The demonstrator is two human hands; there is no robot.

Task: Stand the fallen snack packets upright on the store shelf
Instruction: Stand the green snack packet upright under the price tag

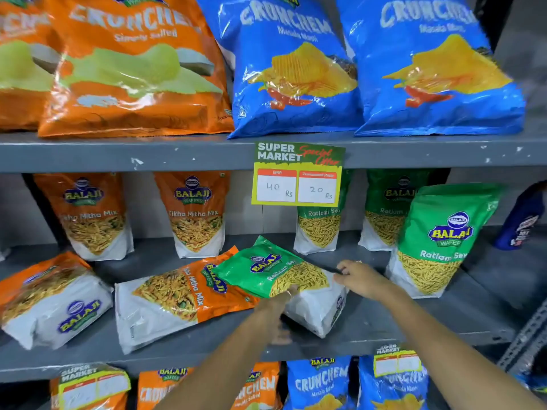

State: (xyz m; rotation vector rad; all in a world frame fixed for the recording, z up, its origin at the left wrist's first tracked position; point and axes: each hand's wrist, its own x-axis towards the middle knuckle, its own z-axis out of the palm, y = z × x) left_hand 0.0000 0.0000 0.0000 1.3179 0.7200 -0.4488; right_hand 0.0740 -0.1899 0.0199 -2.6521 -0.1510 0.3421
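Note:
A green Ratlami Sev packet (275, 270) lies tilted on the middle shelf (370, 327), its top leaning on a fallen orange Tikha Mitha Mix packet (177, 297). My left hand (273, 309) grips the green packet's lower front edge. My right hand (359, 278) holds its white bottom end from the right. A second orange packet (50, 297) lies flat at the left. Two orange packets (94, 214) (196, 214) stand upright at the back, and green ones (319, 229) (438, 241) stand at the right.
Big orange and blue Crunchem bags (296, 66) fill the upper shelf. A price tag (297, 174) hangs from its front edge. A dark blue bottle (524, 217) stands at the far right. More bags sit on the shelf below.

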